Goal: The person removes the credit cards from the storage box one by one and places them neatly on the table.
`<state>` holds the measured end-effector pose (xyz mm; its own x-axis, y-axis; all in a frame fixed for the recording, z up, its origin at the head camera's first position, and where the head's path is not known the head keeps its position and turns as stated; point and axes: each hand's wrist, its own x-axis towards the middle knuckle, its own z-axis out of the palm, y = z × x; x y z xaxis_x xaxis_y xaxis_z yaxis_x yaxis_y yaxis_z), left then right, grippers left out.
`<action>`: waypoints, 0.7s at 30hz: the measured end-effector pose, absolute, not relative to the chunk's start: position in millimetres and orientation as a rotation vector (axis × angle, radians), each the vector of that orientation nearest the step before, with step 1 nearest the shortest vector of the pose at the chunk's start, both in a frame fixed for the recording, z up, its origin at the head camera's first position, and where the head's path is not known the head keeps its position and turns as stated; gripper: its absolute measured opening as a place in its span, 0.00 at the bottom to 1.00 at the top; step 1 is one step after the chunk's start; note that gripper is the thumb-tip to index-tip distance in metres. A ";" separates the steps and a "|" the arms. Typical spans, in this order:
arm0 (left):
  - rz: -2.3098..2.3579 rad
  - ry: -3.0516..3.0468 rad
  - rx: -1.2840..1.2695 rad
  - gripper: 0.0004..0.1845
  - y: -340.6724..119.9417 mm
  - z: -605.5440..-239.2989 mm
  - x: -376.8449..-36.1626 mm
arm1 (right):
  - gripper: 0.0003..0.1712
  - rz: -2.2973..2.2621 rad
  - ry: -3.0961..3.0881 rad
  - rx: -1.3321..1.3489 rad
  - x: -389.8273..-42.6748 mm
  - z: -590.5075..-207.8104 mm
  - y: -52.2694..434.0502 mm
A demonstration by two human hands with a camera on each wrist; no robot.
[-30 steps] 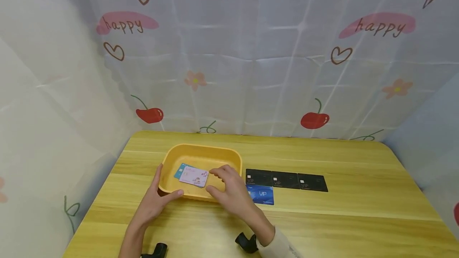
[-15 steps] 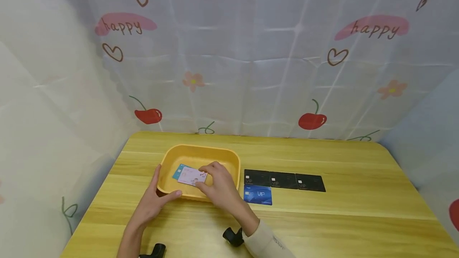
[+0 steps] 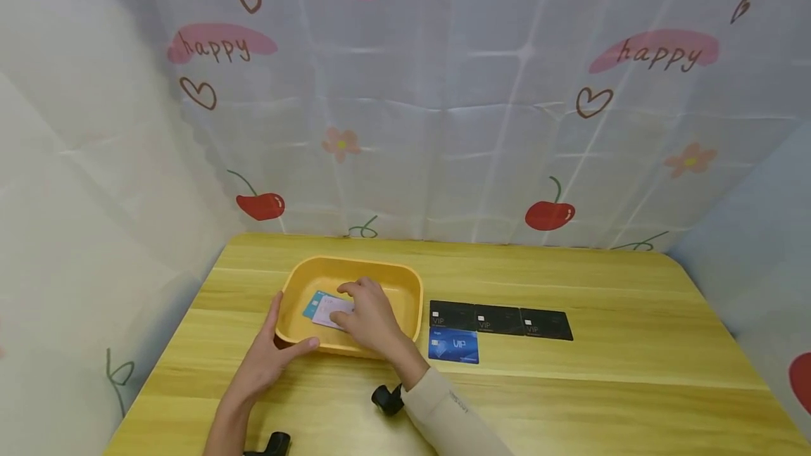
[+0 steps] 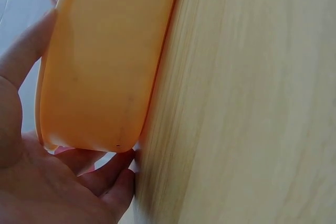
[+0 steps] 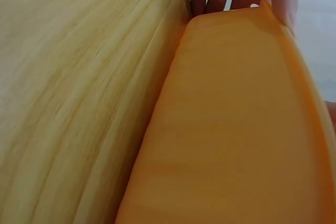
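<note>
A yellow plastic tray (image 3: 355,270) stands on the wooden table, with a pale pink card (image 3: 324,311) lying over a teal card (image 3: 311,305) inside it. My left hand (image 3: 262,363) holds the tray's near left corner, thumb along the front rim and fingers round the left end. Reaching in over the front rim, my right hand (image 3: 372,319) has its thumb over the pink card and its index finger spread apart beyond it. That hand hides the pink card's right part. In the right wrist view the tray's orange-looking front wall (image 5: 231,114) covers the right hand's work.
Right of the tray, three black VIP cards (image 3: 498,319) lie in a row. A blue VIP card (image 3: 453,345) lies just below the leftmost one. Black wrist devices (image 3: 388,400) show at both wrists. A printed curtain (image 3: 443,160) hangs behind the table.
My right hand has moved left and farther into the tray, from beside the pink card to over it. The left hand keeps its hold on the tray's corner.
</note>
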<state>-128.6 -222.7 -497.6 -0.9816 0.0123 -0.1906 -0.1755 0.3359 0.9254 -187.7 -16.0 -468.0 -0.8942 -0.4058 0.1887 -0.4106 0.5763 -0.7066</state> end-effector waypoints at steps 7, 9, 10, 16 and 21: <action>1.698 2.433 -0.154 0.62 -222.0 -497.5 -128.8 | 0.26 1.114 -2.869 0.638 -193.7 -476.4 -29.3; 1.693 2.435 -0.155 0.62 -221.7 -496.9 -129.2 | 0.27 1.087 -2.888 0.615 -194.4 -479.7 -31.2; 1.692 2.436 -0.155 0.62 -221.5 -496.6 -129.4 | 0.28 1.078 -2.898 0.606 -194.7 -480.8 -31.9; 1.694 2.435 -0.167 0.62 -221.7 -496.3 -129.9 | 0.33 0.997 -2.953 0.606 -196.6 -484.4 -33.3; 1.702 2.429 -0.179 0.62 -222.3 -496.3 -129.3 | 0.36 0.937 -3.006 0.587 -199.2 -487.8 -35.1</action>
